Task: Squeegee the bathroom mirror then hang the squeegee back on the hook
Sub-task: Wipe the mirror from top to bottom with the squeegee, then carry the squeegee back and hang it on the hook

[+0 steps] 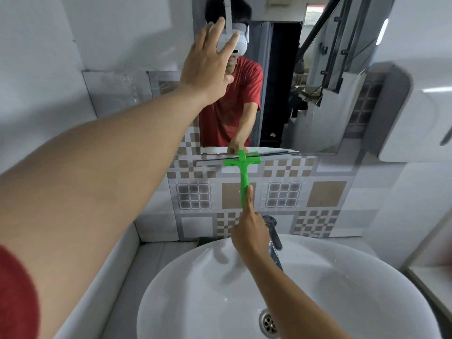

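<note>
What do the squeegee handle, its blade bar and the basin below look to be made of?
Squeegee handle, held in the right hand: likely moulded plastic, uniformly bright green and matte. Blade bar: probably metal, silvery with a reflective streak; the rubber edge itself can't be made out. Basin: glazed ceramic by its look, white, glossy, with soft highlights and water droplets.

The right hand point(249, 231) grips the green plastic squeegee point(243, 172) by its handle, forefinger laid along it, blade lying at the bottom edge of the wall mirror point(318, 81). The left hand point(208, 64), fingers point(217, 28) spread, presses flat on the glass. Below sits a white round ceramic sink point(195, 277).
</note>
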{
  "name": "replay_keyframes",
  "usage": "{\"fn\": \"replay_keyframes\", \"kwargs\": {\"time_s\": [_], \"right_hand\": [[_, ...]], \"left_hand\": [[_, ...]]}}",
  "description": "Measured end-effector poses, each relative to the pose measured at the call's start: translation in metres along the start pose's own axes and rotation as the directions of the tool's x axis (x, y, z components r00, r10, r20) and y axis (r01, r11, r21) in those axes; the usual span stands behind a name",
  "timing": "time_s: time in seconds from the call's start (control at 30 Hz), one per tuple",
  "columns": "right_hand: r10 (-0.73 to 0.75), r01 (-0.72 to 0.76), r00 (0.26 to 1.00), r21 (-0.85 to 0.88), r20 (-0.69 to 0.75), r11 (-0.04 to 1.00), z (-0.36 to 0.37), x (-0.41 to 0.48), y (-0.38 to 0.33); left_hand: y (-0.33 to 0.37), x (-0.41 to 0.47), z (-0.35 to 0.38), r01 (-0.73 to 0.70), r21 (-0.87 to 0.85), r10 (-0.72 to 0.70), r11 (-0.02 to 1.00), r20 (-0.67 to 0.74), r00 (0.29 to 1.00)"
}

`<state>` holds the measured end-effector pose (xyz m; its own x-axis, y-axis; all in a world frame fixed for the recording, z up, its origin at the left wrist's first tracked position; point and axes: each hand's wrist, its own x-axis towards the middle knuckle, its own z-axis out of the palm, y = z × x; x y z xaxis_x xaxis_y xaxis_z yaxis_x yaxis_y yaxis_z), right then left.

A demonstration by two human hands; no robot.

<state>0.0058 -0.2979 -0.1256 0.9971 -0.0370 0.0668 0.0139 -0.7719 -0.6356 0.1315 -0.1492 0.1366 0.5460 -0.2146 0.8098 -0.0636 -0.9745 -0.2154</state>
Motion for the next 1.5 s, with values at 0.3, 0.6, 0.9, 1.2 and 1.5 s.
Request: {"fn": "replay_keyframes", "kwargs": {"time_s": [0.3, 0.6, 0.9, 1.2, 1.5], "right_hand": [[-0.079, 0.084, 0.991, -0.037, 0.105, 0.996, -0.038, -0.036, 0.001], [-0.124, 0.128, 0.984, -0.029, 0.127, 0.991, -0.129, -0.060, 0.014], [-0.449, 0.390, 0.893, -0.543, 0.028, 0.743, -0.260, -0.074, 0.009], [-0.680, 0.573, 0.730, -0.605, 0.070, 0.553, -0.313, -0.079, -0.014], [-0.592, 0.614, 0.788, 0.155, -0.169, 0.774, -0.300, -0.045, -0.044]], "left_hand": [[0.008, -0.001, -0.027, 0.015, 0.015, -0.017, 1.000, 0.154, 0.988], [0.067, -0.058, -0.090, 0.096, -0.277, -0.028, 0.956, 0.239, 0.971], [0.160, -0.141, -0.135, 0.056, -0.396, 0.190, 0.917, 0.555, 0.810], [0.170, -0.151, -0.159, 0.165, -0.559, 0.148, 0.812, 0.471, 0.869], [0.132, -0.174, -0.163, 0.272, -0.552, -0.025, 0.788, 0.413, 0.910]]}}
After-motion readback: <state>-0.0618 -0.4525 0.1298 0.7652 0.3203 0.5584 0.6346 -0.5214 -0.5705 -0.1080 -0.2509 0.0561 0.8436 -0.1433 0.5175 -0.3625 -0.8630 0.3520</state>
